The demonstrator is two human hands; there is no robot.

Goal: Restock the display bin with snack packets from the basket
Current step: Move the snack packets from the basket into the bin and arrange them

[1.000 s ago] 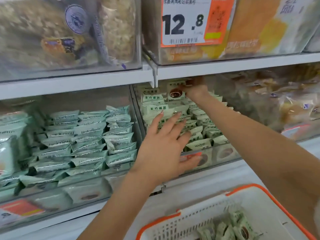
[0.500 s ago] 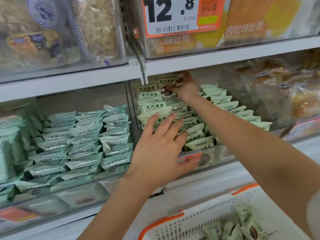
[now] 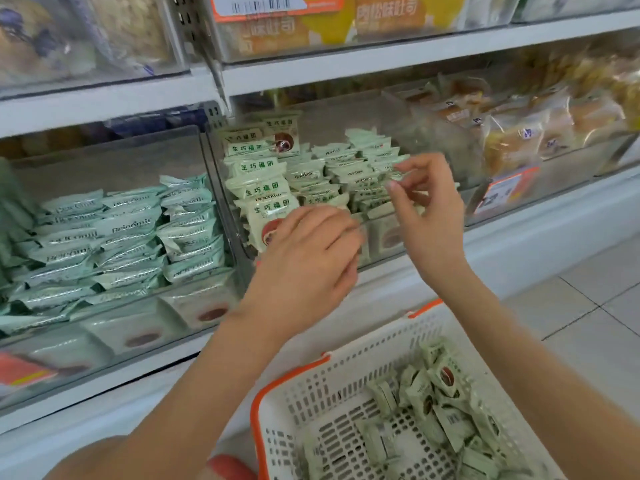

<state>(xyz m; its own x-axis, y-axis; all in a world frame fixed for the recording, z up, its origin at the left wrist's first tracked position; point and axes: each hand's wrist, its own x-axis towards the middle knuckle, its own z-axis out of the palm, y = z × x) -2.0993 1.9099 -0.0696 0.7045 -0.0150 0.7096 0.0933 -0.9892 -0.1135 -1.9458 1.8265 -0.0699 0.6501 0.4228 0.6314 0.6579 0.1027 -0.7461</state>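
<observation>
The clear display bin [image 3: 382, 239] on the middle shelf holds rows of pale green snack packets [image 3: 263, 188] standing on edge. My left hand [image 3: 304, 261] rests over the bin's front edge, its fingers bent down against the front packets; they are blurred. My right hand [image 3: 427, 209] hovers just above the bin's right rows with loosely curled fingers and nothing in it. Below, the white basket with an orange rim [image 3: 257, 410] holds several more green packets [image 3: 433, 407] heaped in its far right part.
A neighbouring bin of teal packets [image 3: 121, 237] stands to the left. A bin of wrapped bread [image 3: 519, 133] with an orange price tag [image 3: 505, 188] lies to the right. The upper shelf [image 3: 346, 60] overhangs the bins. Tiled floor [image 3: 588, 306] shows at right.
My right hand has drawn back from the bin's rear, leaving the packet it placed there, and now hovers empty at the front. My left hand's fingers have bent downward. The view has tilted down.
</observation>
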